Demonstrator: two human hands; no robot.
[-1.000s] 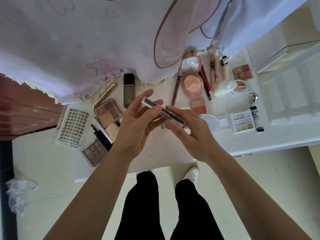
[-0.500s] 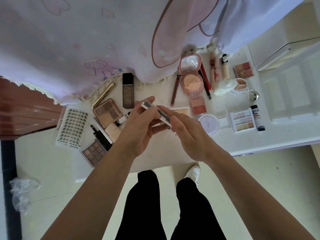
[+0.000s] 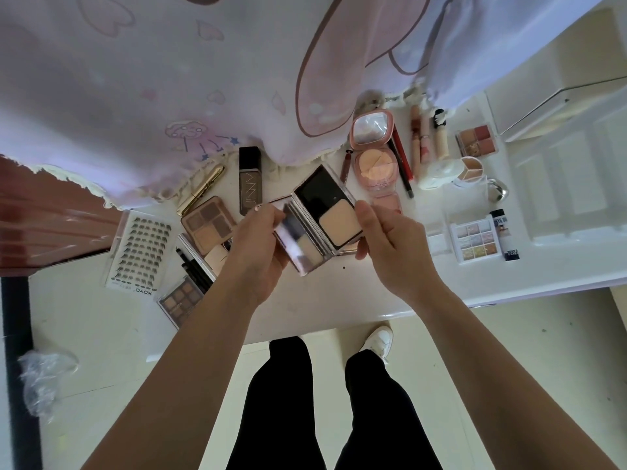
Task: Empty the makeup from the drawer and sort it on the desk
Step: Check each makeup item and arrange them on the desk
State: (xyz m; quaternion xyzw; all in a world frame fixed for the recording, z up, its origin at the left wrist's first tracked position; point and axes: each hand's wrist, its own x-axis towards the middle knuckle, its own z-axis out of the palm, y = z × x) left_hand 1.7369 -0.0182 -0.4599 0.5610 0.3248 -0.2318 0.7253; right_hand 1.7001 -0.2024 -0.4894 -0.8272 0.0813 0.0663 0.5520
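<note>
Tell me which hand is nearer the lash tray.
Left. The left hand sits just right of the lash tray, palettes between them; the right hand is farther right, across the open compact.

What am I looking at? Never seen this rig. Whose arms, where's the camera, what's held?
No robot: these are a person's bare arms, filmed by one wide-angle camera on their head, looking down. The left hand and right hand hold an open compact above the white desk: mirror lid on the left, beige powder on the right. On the desk lie a lash tray, a brown palette, a dark bottle, a pink compact, a pastel palette and some tubes. A printed cloth hangs behind.
</note>
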